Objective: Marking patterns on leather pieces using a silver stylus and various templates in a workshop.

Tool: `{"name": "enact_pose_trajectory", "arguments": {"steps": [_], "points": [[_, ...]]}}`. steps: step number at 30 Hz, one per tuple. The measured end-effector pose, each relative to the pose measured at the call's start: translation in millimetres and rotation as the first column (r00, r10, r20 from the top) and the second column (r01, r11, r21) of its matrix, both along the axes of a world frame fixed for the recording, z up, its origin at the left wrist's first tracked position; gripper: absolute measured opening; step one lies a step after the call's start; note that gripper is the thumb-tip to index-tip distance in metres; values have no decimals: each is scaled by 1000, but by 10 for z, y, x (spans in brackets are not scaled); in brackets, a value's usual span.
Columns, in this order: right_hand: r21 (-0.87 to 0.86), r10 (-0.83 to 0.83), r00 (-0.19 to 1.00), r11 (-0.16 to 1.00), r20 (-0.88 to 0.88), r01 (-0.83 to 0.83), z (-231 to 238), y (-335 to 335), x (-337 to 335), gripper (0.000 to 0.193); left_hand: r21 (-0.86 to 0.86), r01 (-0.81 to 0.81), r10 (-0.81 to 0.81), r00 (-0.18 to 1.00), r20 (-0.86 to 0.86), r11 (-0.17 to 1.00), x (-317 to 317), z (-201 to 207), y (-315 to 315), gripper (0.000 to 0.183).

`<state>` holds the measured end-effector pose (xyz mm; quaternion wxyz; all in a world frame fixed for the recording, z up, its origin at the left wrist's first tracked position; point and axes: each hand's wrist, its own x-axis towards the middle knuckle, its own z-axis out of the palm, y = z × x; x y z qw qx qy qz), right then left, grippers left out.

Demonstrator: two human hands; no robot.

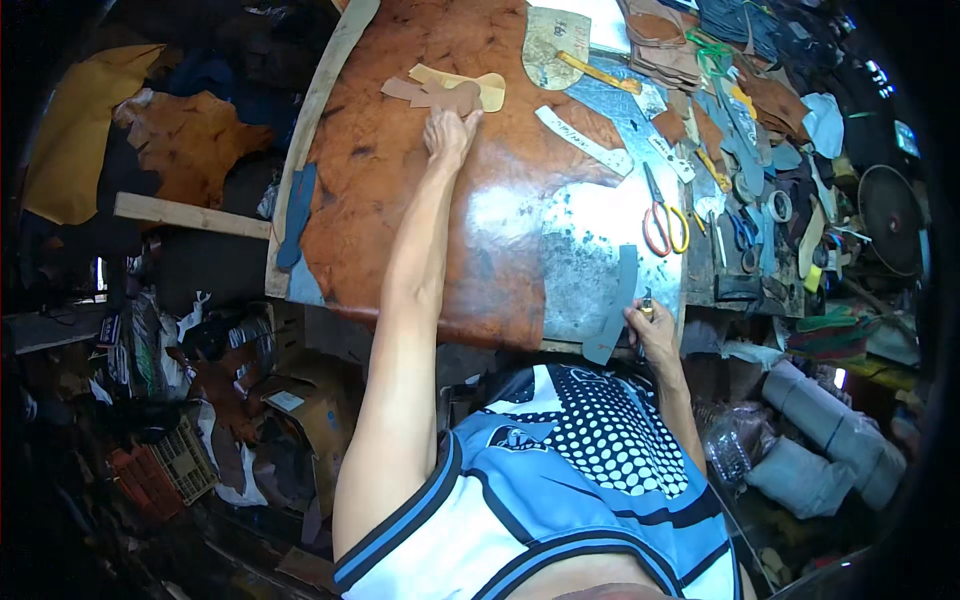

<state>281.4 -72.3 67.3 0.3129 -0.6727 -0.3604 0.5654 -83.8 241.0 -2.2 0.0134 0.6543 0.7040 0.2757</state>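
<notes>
My left hand (452, 135) reaches far over a large sheet of brown leather (380, 220). Its curled fingers grip the near edge of a brown cut leather piece (455, 98). Under and beside that lies a tan cut piece (490, 90). By the table's near edge my right hand (655, 332) is closed round a small tool with a yellowish end (647, 308); its kind is mostly hidden by the fingers. Just left of this hand a grey curved strip (620, 295) lies on the metal tabletop (575, 255), its lower end at the edge.
Scissors with red and yellow handles (660, 228) lie right of the leather. A white curved template (585, 142), a rounded pale template (555, 48) and a wooden-handled tool (598, 72) are farther back. Leather scraps crowd the right side. A wooden beam (190, 214) juts out at left.
</notes>
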Motion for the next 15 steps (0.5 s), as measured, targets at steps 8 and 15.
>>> {"name": "enact_pose_trajectory", "arguments": {"steps": [8, 15], "points": [[-87, 102, 984, 992, 146, -90, 32, 270, 409, 24, -260, -111, 51, 973, -225, 959, -349, -83, 385, 52], [0, 239, 933, 969, 268, -247, 10, 854, 477, 30, 125, 356, -345, 933, -102, 926, 525, 462, -822, 10]]}}
